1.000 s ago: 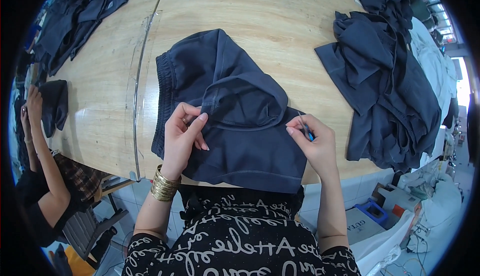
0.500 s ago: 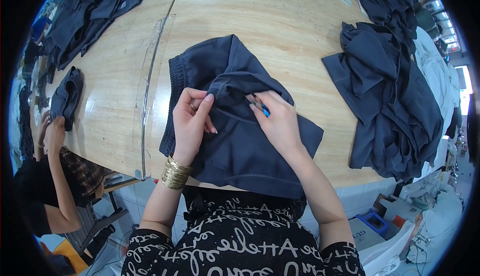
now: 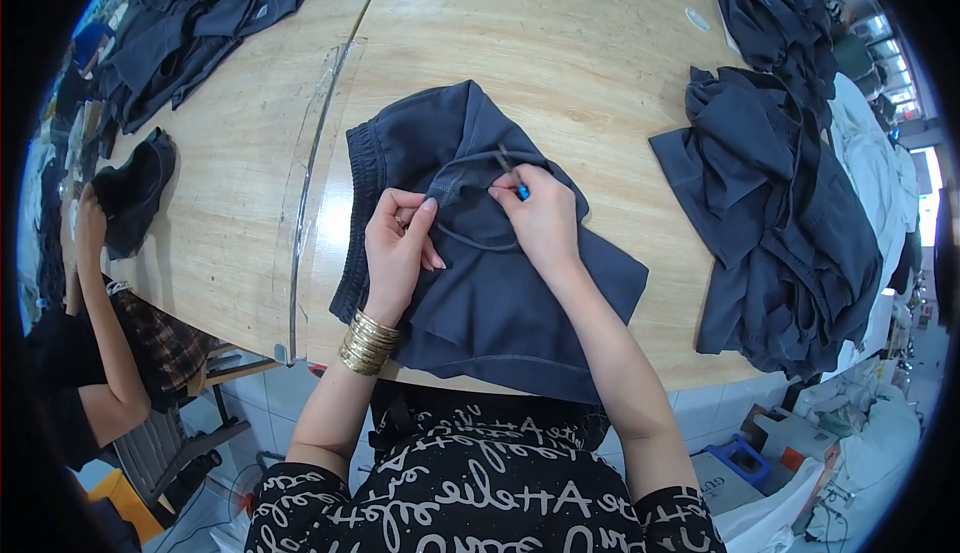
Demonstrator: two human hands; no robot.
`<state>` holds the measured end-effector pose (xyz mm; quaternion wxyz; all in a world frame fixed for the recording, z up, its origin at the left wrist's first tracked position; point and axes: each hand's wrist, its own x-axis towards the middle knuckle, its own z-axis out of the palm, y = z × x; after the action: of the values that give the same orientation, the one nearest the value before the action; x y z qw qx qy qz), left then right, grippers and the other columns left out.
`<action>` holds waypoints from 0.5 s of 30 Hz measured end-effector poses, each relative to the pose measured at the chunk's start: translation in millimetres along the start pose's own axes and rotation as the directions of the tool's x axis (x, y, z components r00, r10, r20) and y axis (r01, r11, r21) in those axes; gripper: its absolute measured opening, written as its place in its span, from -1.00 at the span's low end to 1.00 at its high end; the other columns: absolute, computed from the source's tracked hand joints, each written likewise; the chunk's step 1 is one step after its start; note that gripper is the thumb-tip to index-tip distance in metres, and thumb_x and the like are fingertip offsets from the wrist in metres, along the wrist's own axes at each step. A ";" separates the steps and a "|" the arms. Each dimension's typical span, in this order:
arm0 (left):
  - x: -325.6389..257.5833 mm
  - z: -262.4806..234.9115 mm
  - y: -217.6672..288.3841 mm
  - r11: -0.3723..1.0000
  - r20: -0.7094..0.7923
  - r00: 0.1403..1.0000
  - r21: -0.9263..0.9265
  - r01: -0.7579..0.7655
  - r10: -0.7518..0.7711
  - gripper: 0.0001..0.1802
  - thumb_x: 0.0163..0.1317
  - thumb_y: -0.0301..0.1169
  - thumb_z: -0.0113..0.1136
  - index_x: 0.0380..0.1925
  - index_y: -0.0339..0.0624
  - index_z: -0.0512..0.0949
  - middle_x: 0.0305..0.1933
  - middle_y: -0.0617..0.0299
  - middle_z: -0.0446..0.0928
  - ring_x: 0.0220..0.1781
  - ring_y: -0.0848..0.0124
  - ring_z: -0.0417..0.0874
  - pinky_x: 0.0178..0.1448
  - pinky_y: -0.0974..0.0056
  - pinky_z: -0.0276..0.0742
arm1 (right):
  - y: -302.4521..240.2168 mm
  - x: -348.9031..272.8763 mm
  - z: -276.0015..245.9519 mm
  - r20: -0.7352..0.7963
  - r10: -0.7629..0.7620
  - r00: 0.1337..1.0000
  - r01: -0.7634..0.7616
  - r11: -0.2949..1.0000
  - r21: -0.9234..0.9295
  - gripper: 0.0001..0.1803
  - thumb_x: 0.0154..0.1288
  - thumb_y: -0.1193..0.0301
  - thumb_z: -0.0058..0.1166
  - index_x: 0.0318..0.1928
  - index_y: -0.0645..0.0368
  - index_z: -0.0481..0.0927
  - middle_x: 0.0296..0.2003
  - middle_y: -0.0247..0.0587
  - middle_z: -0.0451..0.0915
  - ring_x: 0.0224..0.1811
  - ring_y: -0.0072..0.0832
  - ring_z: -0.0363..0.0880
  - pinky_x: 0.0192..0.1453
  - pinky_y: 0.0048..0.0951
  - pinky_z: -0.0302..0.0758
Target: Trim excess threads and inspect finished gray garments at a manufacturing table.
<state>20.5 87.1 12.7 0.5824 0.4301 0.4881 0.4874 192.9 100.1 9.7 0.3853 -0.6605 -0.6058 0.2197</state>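
Dark navy shorts (image 3: pixel 510 303) lie on the table in front of me, with the gathered elastic waistband (image 3: pixel 357 223) toward the left. My left hand (image 3: pixel 398 243) pinches the stitched edge of a leg opening between thumb and forefinger. My right hand (image 3: pixel 540 218) is closed round small dark thread snips (image 3: pixel 506 161) with a blue part, their blades pointing up and away. The thumb and forefinger of that hand meet at the opening, close to the fabric; whether they grip a thread or the cloth is too small to tell.
Heaped dark garments (image 3: pixel 790 223) lie at the right, and another dark pile (image 3: pixel 205 28) at the far left. Beside me on the left, a co-worker's hand (image 3: pixel 90 218) holds a dark garment (image 3: pixel 138 198). A seam (image 3: pixel 325 143) crosses the wooden table (image 3: pixel 560 33).
My right hand has moved up slightly, and the snips have swung from pointing left to pointing upward. The leg opening is spread wider. The co-worker's garment has been lifted and spread.
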 end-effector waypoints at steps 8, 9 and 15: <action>-5.4 -13.8 16.5 0.992 0.099 0.987 0.026 0.125 -0.127 -0.86 0.29 -0.41 0.06 -0.30 -0.28 0.41 -0.21 0.16 0.59 -0.73 0.65 0.43 -0.68 0.62 0.30 | -16.9 -74.8 -130.0 0.070 0.568 0.820 -0.532 0.711 0.459 -0.81 -0.03 0.44 0.34 -0.41 0.25 0.62 -0.59 -0.42 0.50 -0.71 -0.80 0.24 -0.66 -0.74 0.06; -7.6 -18.1 29.1 0.992 0.093 0.988 0.027 0.123 -0.125 -0.86 0.29 -0.41 0.06 -0.30 -0.28 0.41 -0.21 0.16 0.59 -0.73 0.65 0.43 -0.68 0.62 0.30 | -7.6 -90.8 -155.1 0.029 0.558 0.830 -0.521 0.755 0.399 -0.82 -0.03 0.46 0.33 -0.41 0.25 0.61 -0.60 -0.44 0.49 -0.72 -0.79 0.24 -0.68 -0.72 0.07; 3.0 -83.7 58.9 0.950 -0.152 0.971 0.280 -0.138 0.186 -0.80 0.26 -0.40 0.07 -0.16 -0.24 0.51 -0.03 0.15 0.56 -0.31 0.61 0.55 -0.27 0.52 0.46 | 14.8 -164.5 -289.6 -0.205 0.630 0.749 -0.627 0.574 -0.526 -0.92 0.10 0.51 0.17 -0.40 0.26 0.58 -0.50 -0.34 0.55 -0.45 -0.59 0.46 -0.34 -0.49 0.37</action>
<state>-70.8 101.2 57.0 0.4313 0.4984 0.5621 0.4997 393.6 -129.2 144.8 0.0672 -0.9140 -0.3694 0.1539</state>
